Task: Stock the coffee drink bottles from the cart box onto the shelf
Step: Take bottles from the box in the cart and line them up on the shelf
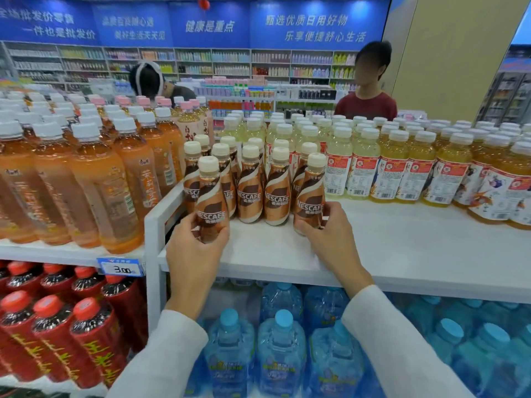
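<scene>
- I read the left hand (195, 242) as grasping one coffee bottle (211, 196) around its lower body, with fingers and thumb curled round the label.
- This bottle is upright at the near left corner of the white shelf (402, 248); I cannot tell whether its base rests on the board.
- The right hand (327, 234) grasps a second coffee bottle (310, 193) low on its body. It is upright and its base is hidden by the fingers.
- Between and behind the two held bottles, a group of coffee bottles (250, 191) stands upright in rows on the shelf.
- Orange tea bottles (94, 182) fill the shelf to the left; pale yellow drink bottles (416, 168) stand to the right and far side.
- Blue water bottles (281, 346) sit on the level below, with red bottles (57, 340) to their left.
</scene>
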The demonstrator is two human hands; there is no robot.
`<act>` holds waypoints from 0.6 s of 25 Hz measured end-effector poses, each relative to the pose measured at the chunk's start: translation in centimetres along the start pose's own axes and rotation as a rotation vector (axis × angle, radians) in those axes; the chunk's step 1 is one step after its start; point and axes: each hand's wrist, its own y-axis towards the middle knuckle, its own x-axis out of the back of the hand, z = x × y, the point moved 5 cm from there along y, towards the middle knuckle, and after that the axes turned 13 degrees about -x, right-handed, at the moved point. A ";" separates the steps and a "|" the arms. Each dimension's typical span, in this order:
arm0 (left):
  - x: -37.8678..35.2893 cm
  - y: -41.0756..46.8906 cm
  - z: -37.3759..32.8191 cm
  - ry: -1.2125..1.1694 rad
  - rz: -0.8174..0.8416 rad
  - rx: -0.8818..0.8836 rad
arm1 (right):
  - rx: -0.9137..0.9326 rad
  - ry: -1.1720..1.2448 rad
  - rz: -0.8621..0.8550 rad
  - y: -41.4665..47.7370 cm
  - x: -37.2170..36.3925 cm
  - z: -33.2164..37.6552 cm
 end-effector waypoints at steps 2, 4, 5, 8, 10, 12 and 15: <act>0.9 0.8 0.8 0.048 -0.013 0.018 | 0.001 -0.005 0.001 0.4 -0.4 0.1; 1.3 1.3 1.2 0.079 -0.009 0.013 | 0.000 -0.001 -0.006 0.7 -0.7 0.2; 1.3 1.4 1.3 0.091 -0.007 0.008 | -0.003 0.004 -0.010 0.7 -0.8 0.2; 1.1 1.3 1.1 0.163 -0.015 -0.011 | -0.005 0.015 -0.011 0.9 -1.0 0.2; 0.9 1.2 1.0 0.201 -0.053 -0.002 | -0.005 0.022 -0.003 0.9 -0.9 0.2; 0.6 1.1 0.8 0.204 -0.077 0.036 | -0.010 0.020 -0.004 0.8 -0.9 0.1; 0.2 1.2 0.9 0.189 -0.092 0.055 | -0.014 0.025 0.002 0.7 -0.8 0.2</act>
